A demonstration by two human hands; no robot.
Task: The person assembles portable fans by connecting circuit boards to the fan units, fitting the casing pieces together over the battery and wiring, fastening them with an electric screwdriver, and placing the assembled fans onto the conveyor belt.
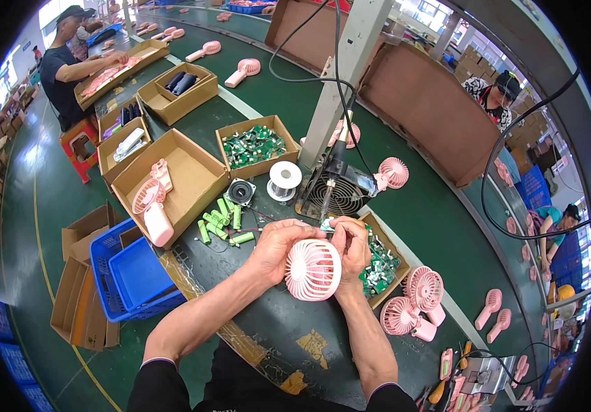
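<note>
A pink handheld fan (314, 270) with a round slatted head hangs below my fingers at the middle of the bench. My left hand (273, 248) is closed around its upper left side. The fingers of my right hand (352, 253) pinch a small green-and-white circuit board (326, 224) beside the fan, close to my left fingertips. Just above the board points the tip of a soldering iron (330, 189), fixed on a stand; whether they touch is unclear. My fingers hide the fan's handle.
A solder spool (284, 180), a round black speaker (241, 192) and green battery cells (220, 218) lie ahead left. Boxes of circuit boards (254, 145) and a pink-parts box (192, 172) stand around. More fans (412, 302) sit at right, beside a conveyor (440, 226). Co-workers sit farther off.
</note>
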